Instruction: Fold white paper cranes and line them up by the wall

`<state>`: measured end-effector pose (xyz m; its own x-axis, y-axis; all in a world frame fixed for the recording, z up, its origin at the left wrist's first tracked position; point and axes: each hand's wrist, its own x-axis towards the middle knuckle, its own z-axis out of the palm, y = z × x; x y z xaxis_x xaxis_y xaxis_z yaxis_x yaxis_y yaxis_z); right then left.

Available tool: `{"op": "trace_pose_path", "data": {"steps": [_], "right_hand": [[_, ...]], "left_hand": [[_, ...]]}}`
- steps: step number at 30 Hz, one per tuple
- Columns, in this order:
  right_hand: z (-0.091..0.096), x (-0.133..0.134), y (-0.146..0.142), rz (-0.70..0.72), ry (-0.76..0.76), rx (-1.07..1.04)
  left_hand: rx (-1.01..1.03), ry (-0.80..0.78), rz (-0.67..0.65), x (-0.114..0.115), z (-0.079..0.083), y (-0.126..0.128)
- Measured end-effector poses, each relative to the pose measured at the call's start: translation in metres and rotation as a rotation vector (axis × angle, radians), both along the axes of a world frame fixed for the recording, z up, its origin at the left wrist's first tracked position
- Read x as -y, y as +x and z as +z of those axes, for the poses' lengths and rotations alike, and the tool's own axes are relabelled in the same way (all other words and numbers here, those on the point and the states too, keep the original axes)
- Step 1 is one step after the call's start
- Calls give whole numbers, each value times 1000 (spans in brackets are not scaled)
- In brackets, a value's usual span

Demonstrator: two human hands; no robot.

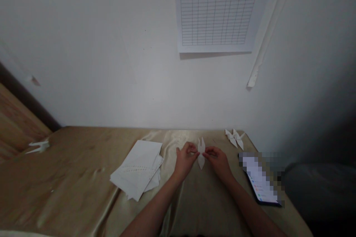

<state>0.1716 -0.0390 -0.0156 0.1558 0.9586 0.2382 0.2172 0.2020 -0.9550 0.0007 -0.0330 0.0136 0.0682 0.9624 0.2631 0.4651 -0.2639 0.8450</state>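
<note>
Between my two hands is a small folded white paper piece (201, 161), narrow and pointed at the bottom, with split points at the top. My left hand (185, 157) pinches its left edge between thumb and fingers. On the opposite edge, my right hand (217, 158) grips it the same way. The paper is held upright just above the cloth, near the back of the table. Finished-looking folded paper cranes (235, 139) lie beyond my right hand, at the table's back right corner.
Left of my hands lies a stack of white paper sheets (139, 166). A phone (263, 183) with its screen lit rests on the right edge of the gold tablecloth (83, 177). White scraps (40, 145) sit far left. A printed table sheet (215, 18) hangs on the wall.
</note>
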Motion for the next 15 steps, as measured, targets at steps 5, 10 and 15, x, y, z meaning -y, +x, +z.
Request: {"op": "trace_pose_path", "data": {"steps": [5,10,15], "right_hand": [[-5,1,2,-68,53,278],[-1,5,-1,-77,81,591],[4,6,-2,-15,103,739]], "left_hand": [[-148,5,-11,2,0,0],[-286,-19,-43,-2,-4,0],[-419,13,-72,-7,-11,0]]}}
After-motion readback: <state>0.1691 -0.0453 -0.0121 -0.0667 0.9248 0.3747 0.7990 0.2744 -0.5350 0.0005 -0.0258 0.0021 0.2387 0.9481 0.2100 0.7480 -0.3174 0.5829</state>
